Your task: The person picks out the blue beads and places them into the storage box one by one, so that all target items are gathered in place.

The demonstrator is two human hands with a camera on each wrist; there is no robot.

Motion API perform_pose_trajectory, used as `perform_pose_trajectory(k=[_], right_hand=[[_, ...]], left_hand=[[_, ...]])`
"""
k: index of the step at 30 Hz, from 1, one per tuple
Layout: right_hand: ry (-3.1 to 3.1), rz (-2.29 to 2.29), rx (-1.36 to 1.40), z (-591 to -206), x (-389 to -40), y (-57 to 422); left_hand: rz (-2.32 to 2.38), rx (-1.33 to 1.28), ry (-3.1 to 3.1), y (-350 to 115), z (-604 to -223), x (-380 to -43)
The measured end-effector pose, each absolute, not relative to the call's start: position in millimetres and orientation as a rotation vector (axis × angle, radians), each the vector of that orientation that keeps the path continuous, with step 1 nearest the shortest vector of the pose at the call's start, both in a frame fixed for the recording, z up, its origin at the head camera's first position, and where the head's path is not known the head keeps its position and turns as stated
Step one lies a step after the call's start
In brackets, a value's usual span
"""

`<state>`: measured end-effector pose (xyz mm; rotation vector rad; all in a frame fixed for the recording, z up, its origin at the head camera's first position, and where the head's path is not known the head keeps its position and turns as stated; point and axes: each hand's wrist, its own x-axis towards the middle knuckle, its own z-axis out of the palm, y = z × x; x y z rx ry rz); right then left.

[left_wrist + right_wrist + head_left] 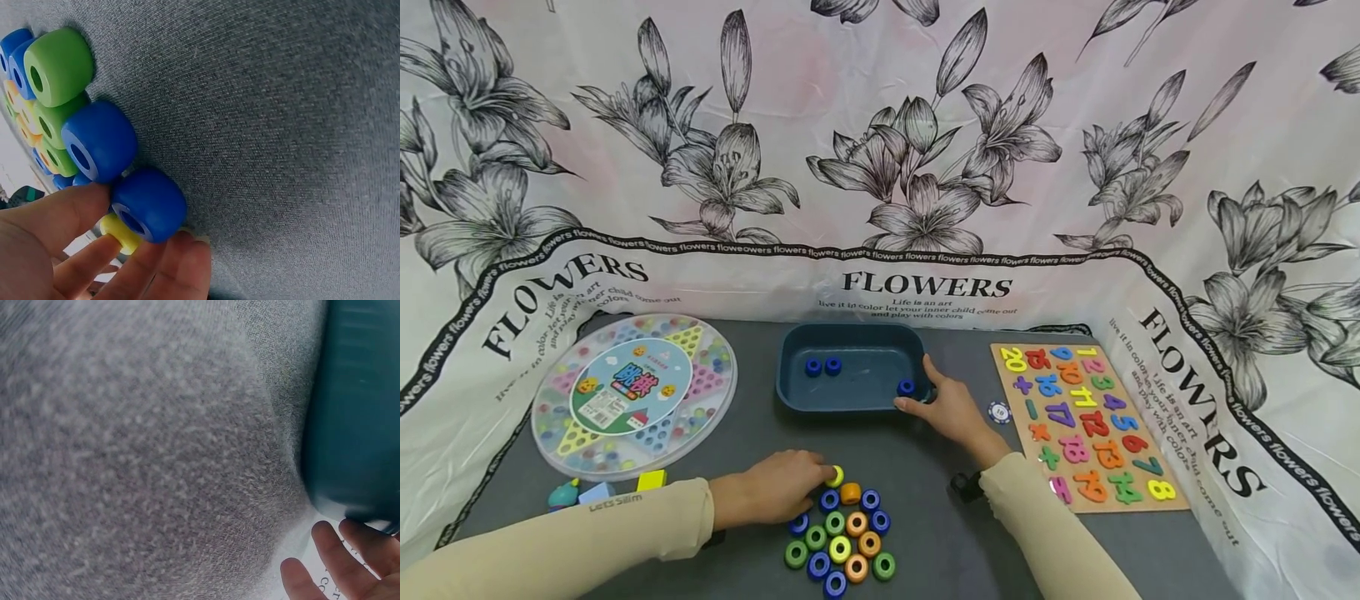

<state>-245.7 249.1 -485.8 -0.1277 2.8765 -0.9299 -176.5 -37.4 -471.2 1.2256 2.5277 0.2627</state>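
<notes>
In the left wrist view my left hand (782, 487) pinches a blue bead (150, 203) between thumb and fingers; the head view hides this bead under the hand. A yellow bead (835, 476) sits by its fingertips. Several blue, green, yellow and orange beads (857, 524) with holes lie clustered beside that hand. My right hand (951, 412) grips the right end of a dark teal tray (868, 398), thumb over the rim and fingers outside. Inside the tray, one blue bead (906, 387) lies near the thumb, and two blue beads (832, 366) stand at the left.
To the left lies a round marble game board (707, 417), with yellow and blue blocks (651, 480) in front of it. A wooden number board (1015, 392) is at right, a poker chip (999, 412) beside it. Flower-printed cloth (925, 287) walls the grey table.
</notes>
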Motion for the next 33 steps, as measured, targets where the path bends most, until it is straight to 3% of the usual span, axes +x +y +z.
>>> perform_pose_trajectory(k=[33], right_hand=[[2.882, -0.922, -0.122, -488.2, -245.0, 249.4]], left_hand=[[0.036, 1.349, 2.404, -32.3, -471.4, -179.8]])
